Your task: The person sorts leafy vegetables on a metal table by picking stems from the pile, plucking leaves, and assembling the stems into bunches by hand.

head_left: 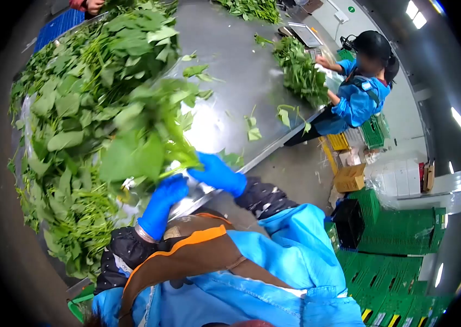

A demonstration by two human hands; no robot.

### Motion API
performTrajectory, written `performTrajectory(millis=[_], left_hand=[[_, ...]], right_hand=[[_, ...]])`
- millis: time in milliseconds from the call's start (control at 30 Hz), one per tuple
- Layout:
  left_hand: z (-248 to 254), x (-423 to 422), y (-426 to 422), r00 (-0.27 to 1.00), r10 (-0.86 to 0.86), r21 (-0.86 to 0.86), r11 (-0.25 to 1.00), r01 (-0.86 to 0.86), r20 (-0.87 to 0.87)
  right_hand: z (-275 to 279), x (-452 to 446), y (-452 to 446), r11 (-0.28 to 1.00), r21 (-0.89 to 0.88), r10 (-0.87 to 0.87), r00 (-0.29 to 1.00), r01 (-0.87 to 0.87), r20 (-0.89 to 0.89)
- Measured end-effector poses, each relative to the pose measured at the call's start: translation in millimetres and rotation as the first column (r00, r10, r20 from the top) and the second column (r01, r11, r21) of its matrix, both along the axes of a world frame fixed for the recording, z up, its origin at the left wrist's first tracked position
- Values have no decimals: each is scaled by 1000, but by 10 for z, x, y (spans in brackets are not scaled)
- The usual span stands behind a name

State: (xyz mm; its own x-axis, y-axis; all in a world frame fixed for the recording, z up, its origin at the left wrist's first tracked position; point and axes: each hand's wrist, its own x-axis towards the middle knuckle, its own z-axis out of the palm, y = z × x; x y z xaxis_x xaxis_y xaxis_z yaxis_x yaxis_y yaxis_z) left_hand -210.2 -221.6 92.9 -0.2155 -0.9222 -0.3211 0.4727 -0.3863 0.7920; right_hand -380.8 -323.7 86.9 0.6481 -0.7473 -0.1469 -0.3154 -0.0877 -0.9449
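Note:
A bunch of leafy greens (151, 133) with broad leaves and pale green stems is held before my body, its leaves partly smeared by motion. My right hand (217, 173), in a blue glove, is closed around the stem ends. My left hand (164, 203), gloved in blue too, is just beside it, fingers curled in at the lower stems; the exact grip is partly hidden. Beneath and left of the bunch lies a large heap of the same greens (67, 139). Loose leaves (252, 128) are scattered over the metal table (225, 65).
Across the table's right edge, a person in blue (361, 98) handles another pile of greens (301, 71). Another person's hand (94, 6) shows at the top left, near a blue crate (58, 28). Stacked green crates (399, 234) and a cardboard box (349, 177) stand at the right.

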Motion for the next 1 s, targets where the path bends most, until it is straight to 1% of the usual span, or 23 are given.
performTrajectory(millis=[33, 67, 100, 133, 200, 267, 333, 367, 433, 467, 500, 600, 733, 800, 833, 867, 900, 933, 967, 1000], left_hand=[[20, -85, -118, 997, -74, 22, 997, 74, -29], [72, -152, -213, 987, -147, 51, 987, 150, -63], [146, -271, -326, 990, -85, 228, 968, 108, -111], [170, -337, -430, 994, -76, 196, 977, 89, -74], [39, -442, -534, 998, -56, 102, 993, 55, 11], [-14, -508, -613, 990, 100, 275, 959, -70, -96], [-117, -529, -617, 969, 239, 315, 926, -208, -63], [-84, -530, -619, 954, 298, 346, 899, -268, -36], [-184, -520, -548, 927, 376, 386, 856, -345, -6], [-239, -502, -505, 912, 411, 402, 833, -380, 10], [-280, -487, -465, 902, 430, 416, 815, -403, 33], [-246, -473, -438, 867, 488, 428, 766, -479, 96], [-238, -523, -442, 829, 554, 464, 715, -523, 80], [-279, -530, -431, 850, 525, 421, 765, -488, 31], [-310, -510, -388, 845, 534, 402, 770, -495, 17], [-331, -483, -341, 833, 554, 417, 760, -498, -15], [-438, -464, -266, 833, 553, 358, 777, -519, 7], [-505, -380, -190, 895, 420, 219, 869, -445, 152], [-700, -351, -58, 871, 431, -24, 899, -438, 235], [-702, -248, 33, 668, 335, -304, 938, -168, 665]], right_hand=[[126, -247, -302, 990, -136, -51, 996, 42, -67], [140, -506, -634, 945, -315, -145, 977, 90, -156], [170, -786, -1035, 904, -425, -131, 978, 51, -160], [323, -966, -1376, 925, -357, -203, 962, 128, -183], [298, -1394, -2049, 832, -515, -284, 956, 208, -72], [341, -1725, -2638, 773, -602, -336, 935, 203, -117], [284, -1958, -3086, 690, -709, -379, 907, 146, -182], [138, -2093, -3357, 671, -742, -366, 878, 18, -310], [-385, -2457, -3824, 598, -770, -378, 768, -224, -516], [-662, -2619, -3958, 679, -657, -377, 612, -328, -695], [-892, -2766, -4013, 755, -519, -354, 418, -400, -837], [-1137, -2900, -4041, 799, -542, -401, 442, -261, -803], [-1045, -3040, -4054, 850, -492, -295, 604, -187, -740], [-1073, -3115, -4087, 880, -447, -214, 708, -159, -673], [-899, -3010, -3982, 889, -444, -257, 680, -113, -687], [-599, -2784, -3794, 895, -439, -278, 663, -85, -695], [-455, -2599, -3655, 905, -426, -307, 683, -8, -663], [-1013, -2949, -3969, 678, -735, -503, 717, -19, -483], [-866, -2671, -3804, 597, -800, -538, 768, 56, -347], [-663, -2341, -3639, 677, -717, -526, 789, 163, -317]])
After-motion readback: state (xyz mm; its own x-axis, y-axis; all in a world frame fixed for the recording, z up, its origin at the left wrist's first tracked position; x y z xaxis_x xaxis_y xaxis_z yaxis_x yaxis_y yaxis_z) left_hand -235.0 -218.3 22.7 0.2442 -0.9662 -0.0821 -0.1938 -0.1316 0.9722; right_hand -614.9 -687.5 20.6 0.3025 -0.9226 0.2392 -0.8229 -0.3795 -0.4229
